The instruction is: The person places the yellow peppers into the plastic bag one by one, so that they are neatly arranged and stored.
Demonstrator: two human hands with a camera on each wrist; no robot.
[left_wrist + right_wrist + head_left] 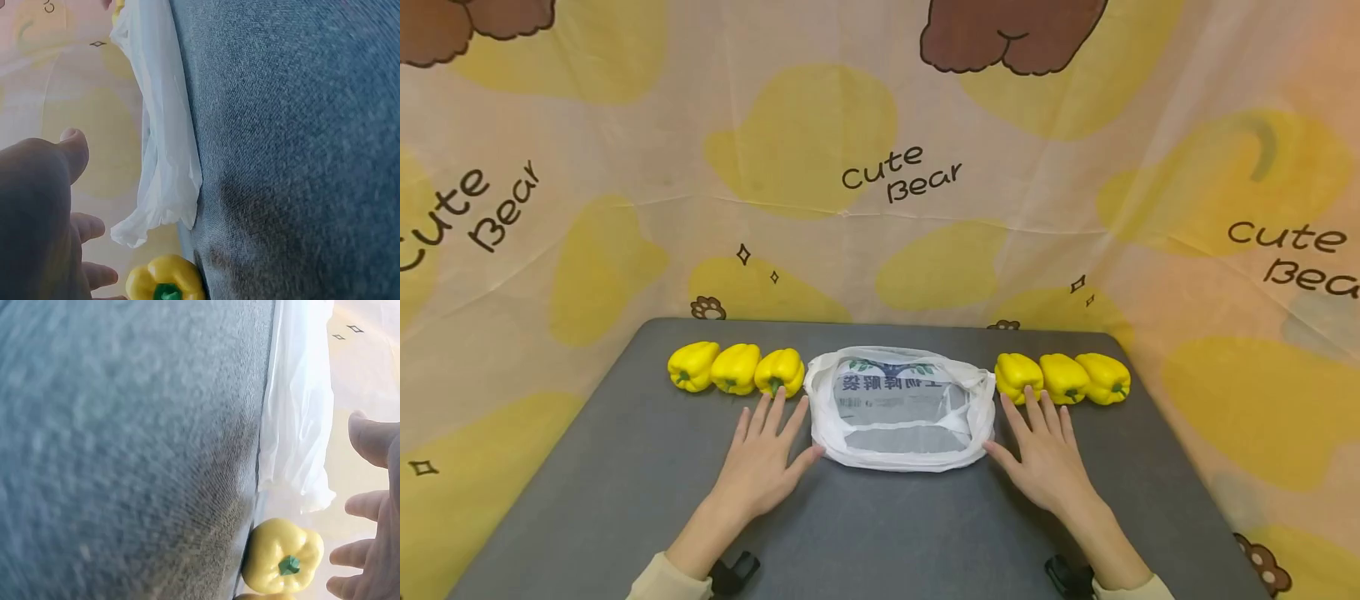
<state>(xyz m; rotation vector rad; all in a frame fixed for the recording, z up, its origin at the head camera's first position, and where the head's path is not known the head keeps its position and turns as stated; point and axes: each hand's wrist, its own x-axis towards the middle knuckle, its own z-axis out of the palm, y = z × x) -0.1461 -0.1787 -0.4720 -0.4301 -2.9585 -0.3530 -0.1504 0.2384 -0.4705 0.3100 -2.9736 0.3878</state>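
A white plastic bag (pixel 902 461) with its mouth spread wide sits mid-table between both hands; printed characters show inside it. To its left, three yellow bell peppers (pixel 735 368) form a row, and three more yellow bell peppers (pixel 1064 379) line up on its right. My left hand (pixel 767 471), fingers spread and straight, is nearest the bag's left side and the inner left pepper. Mirroring it, my right hand (pixel 1045 467) spreads its fingers by the bag's right side. Both wrist views show the hands holding nothing, with a green-stemmed pepper (pixel 166 279) (pixel 282 556) close below the bag.
The grey table (pixel 910 542) has its far edge against a patterned cloth backdrop (pixel 805 142) with "Cute Bear" lettering. Black wrist straps (pixel 735 573) and pale sleeves (pixel 670 581) show at the bottom of the head view.
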